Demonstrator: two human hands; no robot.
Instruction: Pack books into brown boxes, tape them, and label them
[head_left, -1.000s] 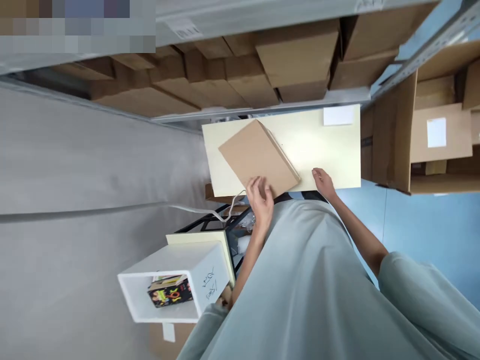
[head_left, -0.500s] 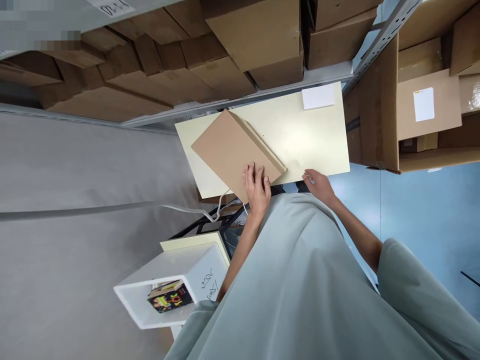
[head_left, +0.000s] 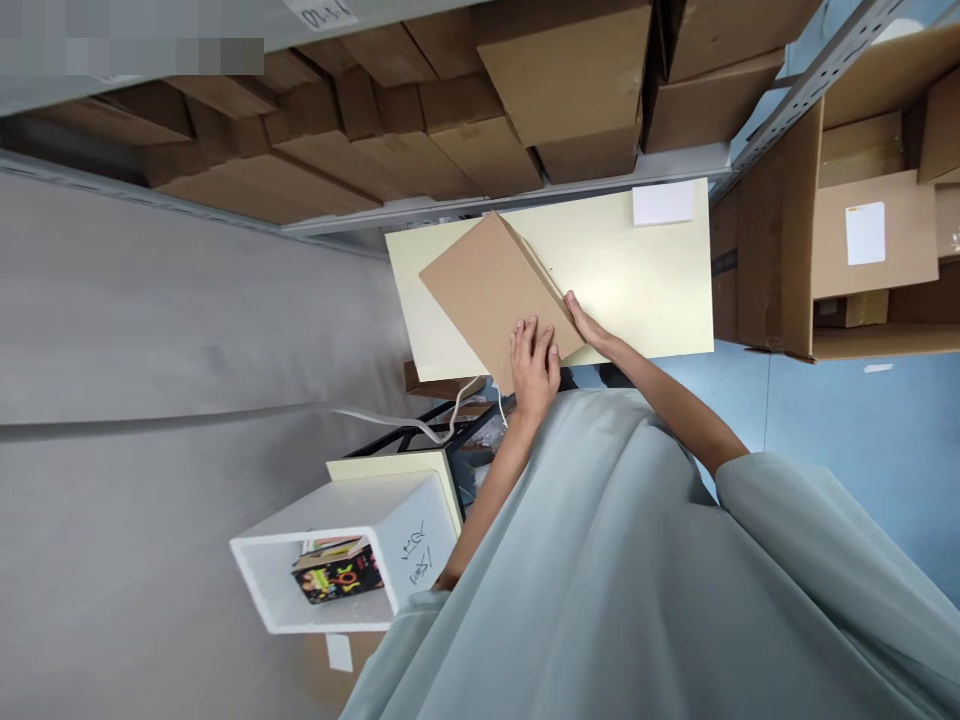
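Note:
A flat brown cardboard box lies slantwise on a pale yellow table top. My left hand rests flat on the box's near corner, fingers stretched out on its top face. My right hand touches the box's right edge with extended fingers, its forearm reaching in from the right. Neither hand lifts the box.
A white card lies at the table's far right corner. Metal shelving with many brown cartons stands behind. An open carton is at the right. A white bin holding colourful books sits below left, near a white cable.
My right hand slid left from the table's near edge to the box's right edge. My left hand stayed on the box's near corner. The camera view shifted.

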